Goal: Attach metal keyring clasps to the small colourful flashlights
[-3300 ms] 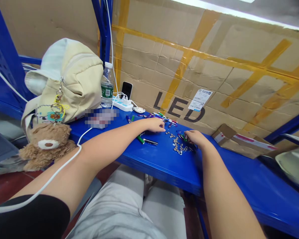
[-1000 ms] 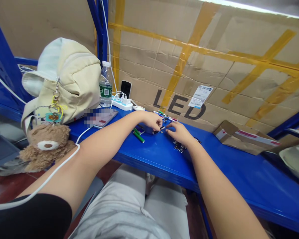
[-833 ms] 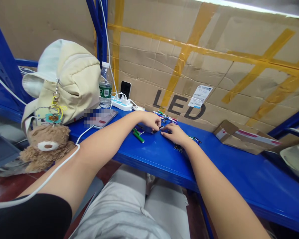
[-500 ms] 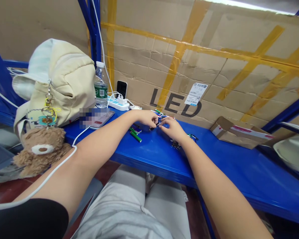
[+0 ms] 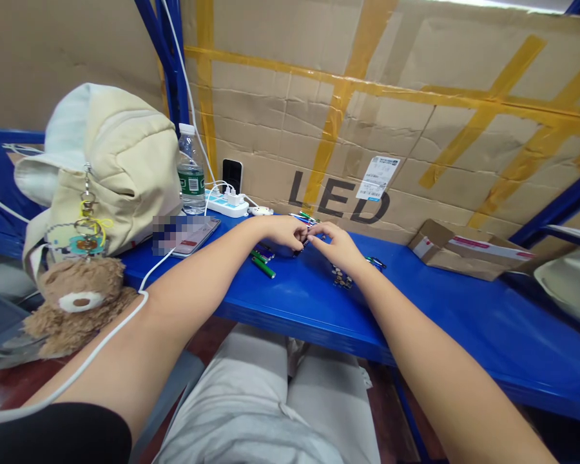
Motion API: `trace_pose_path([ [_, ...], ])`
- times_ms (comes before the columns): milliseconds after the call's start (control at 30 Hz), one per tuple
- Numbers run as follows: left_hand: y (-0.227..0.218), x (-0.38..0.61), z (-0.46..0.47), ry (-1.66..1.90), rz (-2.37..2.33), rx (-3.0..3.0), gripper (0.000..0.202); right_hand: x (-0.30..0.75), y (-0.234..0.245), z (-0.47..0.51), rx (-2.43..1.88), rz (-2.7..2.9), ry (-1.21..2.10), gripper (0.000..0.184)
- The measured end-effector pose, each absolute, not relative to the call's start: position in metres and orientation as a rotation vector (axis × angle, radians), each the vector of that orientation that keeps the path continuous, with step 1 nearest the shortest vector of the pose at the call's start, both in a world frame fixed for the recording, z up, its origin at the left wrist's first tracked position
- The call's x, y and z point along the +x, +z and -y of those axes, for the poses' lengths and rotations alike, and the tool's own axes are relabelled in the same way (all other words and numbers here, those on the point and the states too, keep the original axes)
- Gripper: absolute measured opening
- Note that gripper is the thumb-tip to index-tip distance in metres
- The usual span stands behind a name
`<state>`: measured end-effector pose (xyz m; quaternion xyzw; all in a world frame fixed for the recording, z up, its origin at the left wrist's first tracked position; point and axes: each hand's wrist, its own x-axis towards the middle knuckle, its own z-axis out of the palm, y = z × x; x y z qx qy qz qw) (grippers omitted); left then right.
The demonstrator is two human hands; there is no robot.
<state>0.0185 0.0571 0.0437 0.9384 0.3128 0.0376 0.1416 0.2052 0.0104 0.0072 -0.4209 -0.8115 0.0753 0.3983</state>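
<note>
Over the blue tabletop [image 5: 290,303] my two hands meet at the fingertips. My left hand [image 5: 285,232] is closed, its fingers curled on a small dark piece too small to name for sure. My right hand [image 5: 336,246] pinches at the same spot, and its fingertips hide most of what they touch. Green pen-like tubes [image 5: 263,265] lie just left of my left hand. Behind the hands is a pile of thin coloured pens or pen parts [image 5: 303,216]. Several small shiny pieces [image 5: 341,277] lie under my right wrist, with more dark and green pieces [image 5: 377,261] beyond it.
A cream backpack [image 5: 120,154] with a teddy bear charm [image 5: 80,303] stands at the left. Near it are a water bottle [image 5: 192,174], a power strip [image 5: 227,205] and a phone [image 5: 198,238] on a white cable. An open cardboard box [image 5: 464,251] sits to the right, before a cardboard wall [image 5: 270,122].
The view has shifted slightly. My hands stay together, with the dark piece now more covered by the fingers. The small pieces under my right wrist show more.
</note>
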Motion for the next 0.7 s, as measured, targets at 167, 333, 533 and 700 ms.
trace_pose_path([
  [167, 0.0430, 0.0168, -0.0569, 0.132, -0.921, 2.687, 0.022, 0.2042, 0.0072, -0.0109, -1.096, 2.054, 0.194, 0.011],
  [333, 0.0438, 0.0156, -0.0567, 0.114, -0.898, 2.661, 0.022, 0.2050, 0.0091, -0.0102, -1.138, 2.058, 0.185, 0.011],
  [533, 0.0466, 0.0173, -0.0530, 0.107, -0.913, 2.672, 0.023, 0.2072, 0.0120, -0.0075, -1.152, 2.015, 0.143, 0.013],
  [700, 0.0449, 0.0174, -0.0548, 0.123, -0.899, 2.692, 0.021, 0.2070, 0.0106, -0.0079, -1.117, 2.046, 0.133, 0.013],
])
